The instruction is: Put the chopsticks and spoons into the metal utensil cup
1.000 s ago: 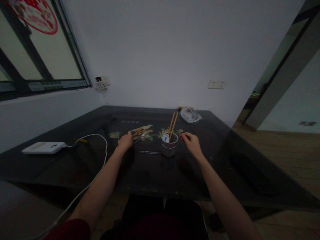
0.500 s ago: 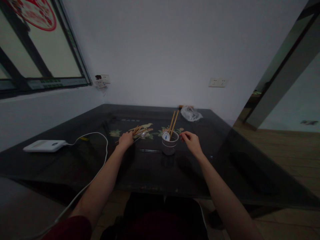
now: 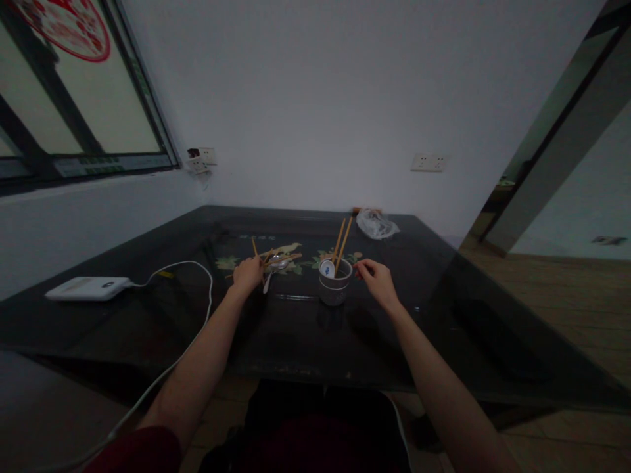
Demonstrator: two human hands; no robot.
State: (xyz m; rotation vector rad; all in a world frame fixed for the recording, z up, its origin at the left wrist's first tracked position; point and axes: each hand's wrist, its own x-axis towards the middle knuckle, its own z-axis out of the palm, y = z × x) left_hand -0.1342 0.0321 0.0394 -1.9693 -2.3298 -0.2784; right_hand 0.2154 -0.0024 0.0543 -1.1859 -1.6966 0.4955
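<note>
My left hand (image 3: 248,276) is closed around a chopstick (image 3: 254,247) that points up from its fingers. More wooden chopsticks (image 3: 290,257) lie loosely crossed beside and under this hand. Metal spoons (image 3: 281,265) lie among them, one handle slanting toward me. To the right stands a grey cup-shaped holder (image 3: 333,293), upright, with two chopsticks (image 3: 344,242) leaning in it. A white spoon with a blue mark (image 3: 326,268) also rests inside. Close to the holder's right rim is my right hand (image 3: 376,278), fingers curled together with nothing visible in them.
The dark glossy table (image 3: 300,341) has a printed flower-and-bird pattern. A white power bank (image 3: 89,288) lies at left, its white cable (image 3: 210,289) running toward me past my left arm. A clear plastic bag (image 3: 376,225) sits at the back, and a dark flat object (image 3: 497,338) lies right.
Under my left hand the chopsticks have shifted and spread; one now points up from the fingers, and more of the spoons shows. My right hand and the holder stay about where they were.
</note>
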